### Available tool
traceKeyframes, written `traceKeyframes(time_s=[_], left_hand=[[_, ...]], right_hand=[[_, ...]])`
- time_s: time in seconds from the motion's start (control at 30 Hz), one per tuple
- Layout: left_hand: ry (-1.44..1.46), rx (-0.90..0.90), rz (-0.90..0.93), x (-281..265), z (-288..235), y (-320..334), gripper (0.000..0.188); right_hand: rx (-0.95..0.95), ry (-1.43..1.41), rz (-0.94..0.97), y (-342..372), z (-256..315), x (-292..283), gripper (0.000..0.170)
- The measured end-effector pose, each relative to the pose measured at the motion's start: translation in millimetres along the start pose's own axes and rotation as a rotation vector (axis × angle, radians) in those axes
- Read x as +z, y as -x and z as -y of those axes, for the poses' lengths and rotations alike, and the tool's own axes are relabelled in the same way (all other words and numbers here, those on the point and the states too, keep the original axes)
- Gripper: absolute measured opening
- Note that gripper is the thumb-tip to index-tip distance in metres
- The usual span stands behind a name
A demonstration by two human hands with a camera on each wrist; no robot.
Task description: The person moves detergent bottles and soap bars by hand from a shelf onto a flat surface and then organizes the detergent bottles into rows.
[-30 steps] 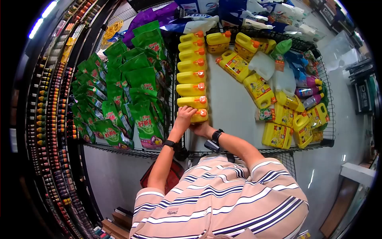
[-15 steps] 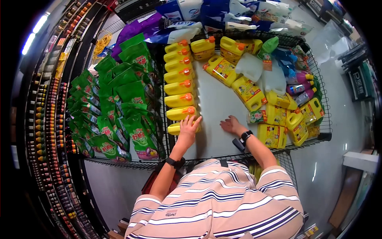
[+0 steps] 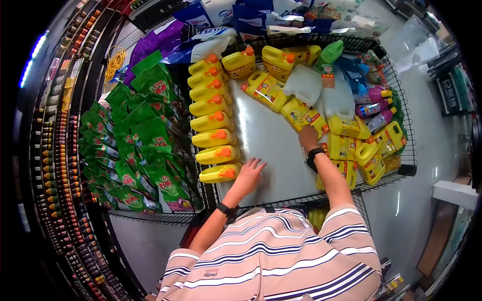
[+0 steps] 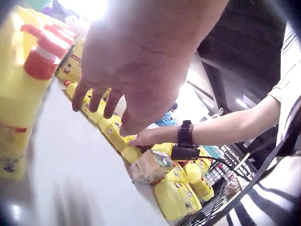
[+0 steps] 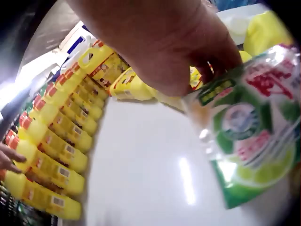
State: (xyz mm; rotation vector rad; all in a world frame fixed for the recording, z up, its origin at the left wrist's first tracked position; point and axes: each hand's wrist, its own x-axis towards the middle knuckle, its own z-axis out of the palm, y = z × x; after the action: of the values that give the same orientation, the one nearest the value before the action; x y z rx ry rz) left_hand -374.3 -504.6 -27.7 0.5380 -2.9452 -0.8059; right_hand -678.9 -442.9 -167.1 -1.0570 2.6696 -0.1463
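Eight jugs: yellow jugs [image 3: 215, 138] with orange caps stand in a row along the left of a white board [image 3: 266, 150], beside green bags [image 3: 140, 128].
Left hand [image 3: 246, 177]: fingers spread wide, holding nothing, just beside the near end of the row.
Right hand [image 3: 308, 136]: at the near end of a lying jug [image 3: 300, 114], which rests on the right half of the board; fingers bent and partly hidden, so whether they grip it, cannot tell.
Open room: bare board between row and pile, wide at the near side, narrowing toward the far end.
Right edge: bottles [image 3: 374, 108] and more yellow jugs crowd toward the wire rim [image 3: 409, 169].
Close quarters: a packet [image 5: 249, 127] sits just beside the right hand; clear jugs [image 3: 303, 84] lie past the lying jug.
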Motion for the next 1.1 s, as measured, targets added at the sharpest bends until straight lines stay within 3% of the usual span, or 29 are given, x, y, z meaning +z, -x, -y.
traceKeyframes(time_s=[0.2, 0.33, 0.43, 0.5, 0.63, 0.7, 0.77, 0.83, 0.97, 1.1], left_hand=[[0.112, -0.054, 0.048, 4, 2, 28, 0.047], [0.137, -0.089, 0.057, 3, -2, 41, 0.042], [0.147, -0.1, -0.005, 1, -3, 50, 0.041], [0.145, -0.106, -0.043, 2, -3, 54, 0.041], [0.141, -0.121, -0.11, 7, -10, 57, 0.042], [0.134, -0.111, -0.136, 7, -6, 63, 0.041], [0.129, -0.112, -0.175, 9, -10, 63, 0.041], [0.128, -0.132, -0.147, 4, -18, 71, 0.04], [0.162, -0.215, -0.171, 10, -22, 84, 0.04], [0.075, -0.223, -0.19, 19, -19, 104, 0.038]], right_hand=[[0.099, 0.143, 0.024, 35, 16, -4, 0.054], [0.098, 0.081, 0.042, 41, 17, -13, 0.055], [0.048, -0.041, 0.14, 41, 15, -30, 0.062], [0.019, -0.037, 0.302, 36, 12, -36, 0.075], [-0.044, -0.135, 0.335, 28, 22, -39, 0.088], [-0.207, -0.143, 0.222, 54, 42, 6, 0.077], [-0.33, 0.091, 0.195, 77, 60, -5, 0.068], [-0.249, 0.02, 0.256, 85, 65, -6, 0.056], [-0.424, 0.061, 0.358, 83, 43, 4, 0.043], [-0.478, 0.078, 0.294, 97, 45, 15, 0.027]])
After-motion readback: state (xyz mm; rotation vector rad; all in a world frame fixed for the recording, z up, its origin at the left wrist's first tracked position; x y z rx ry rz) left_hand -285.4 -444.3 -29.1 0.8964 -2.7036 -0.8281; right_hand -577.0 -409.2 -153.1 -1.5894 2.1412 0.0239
